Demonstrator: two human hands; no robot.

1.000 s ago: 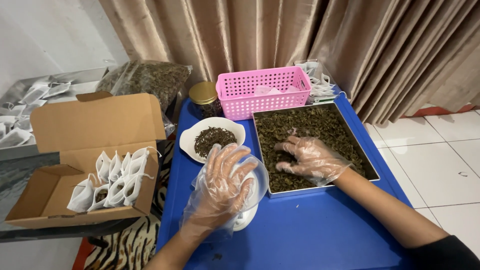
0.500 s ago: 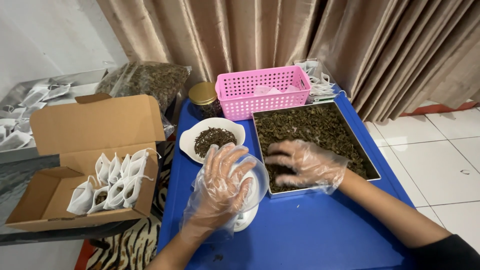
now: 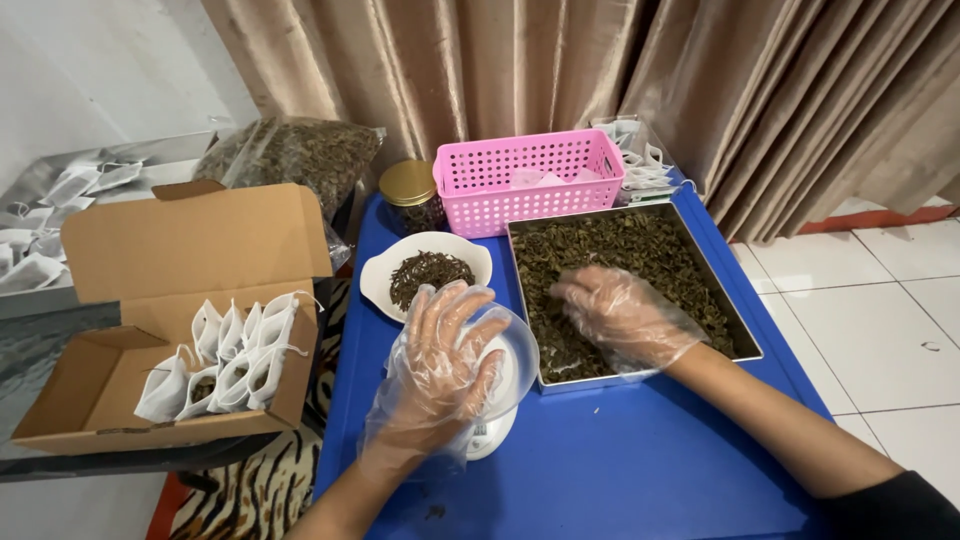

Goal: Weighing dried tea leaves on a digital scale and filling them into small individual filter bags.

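On the blue table (image 3: 620, 470), L hand (image 3: 440, 365) in a loose plastic glove lies flat, fingers spread, over a clear bowl (image 3: 515, 350) on a small white scale (image 3: 490, 435). R hand (image 3: 625, 315), gloved too, fingers curled down into dried leaves in the metal tray (image 3: 735, 330); can't tell if it's pinching any. White dish (image 3: 375, 275) w/ leaves just behind L hand. Cardboard box (image 3: 190, 250) of small filter bags (image 3: 230, 350) at left.
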